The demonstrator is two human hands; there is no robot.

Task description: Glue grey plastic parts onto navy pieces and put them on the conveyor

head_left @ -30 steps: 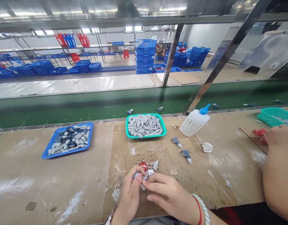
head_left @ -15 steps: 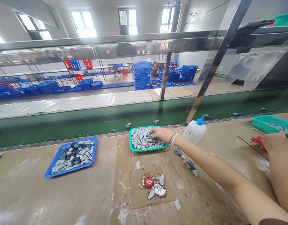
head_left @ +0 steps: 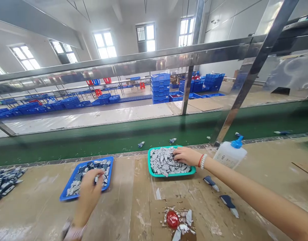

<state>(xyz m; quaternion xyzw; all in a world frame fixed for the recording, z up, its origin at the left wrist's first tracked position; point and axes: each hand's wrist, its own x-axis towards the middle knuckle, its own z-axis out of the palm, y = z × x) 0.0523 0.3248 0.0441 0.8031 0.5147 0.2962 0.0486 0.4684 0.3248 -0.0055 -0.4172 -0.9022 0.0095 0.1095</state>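
Note:
My left hand [head_left: 91, 184] reaches over the blue tray [head_left: 64, 196], its fingers curled down at the mixed dark and light grey pieces [head_left: 74, 188]. What its fingertips hold, if anything, is hidden. In the teal tray [head_left: 154, 172] lies a heap of small light grey pieces [head_left: 162, 161]. My right hand [head_left: 186, 156] touches the right side of that heap, fingers bent together among the pieces; I cannot make out what they pinch. Nearer me, a red dome-shaped thing [head_left: 172, 219] sits on a cardboard sheet [head_left: 157, 217] with white paste and light grey pieces [head_left: 188, 217] around it.
A white bottle with a blue cap [head_left: 229, 154] stands behind my right forearm. Two dark-and-grey parts [head_left: 228, 205] lie below that arm. Similar parts are heaped [head_left: 7, 180] at the far left. Beyond the table edge runs a green belt [head_left: 93, 145] with a few parts on it.
My left hand has come into view over the blue tray. My right hand stays at the teal tray. The view has shifted left, and another person's hand at the right is out of sight.

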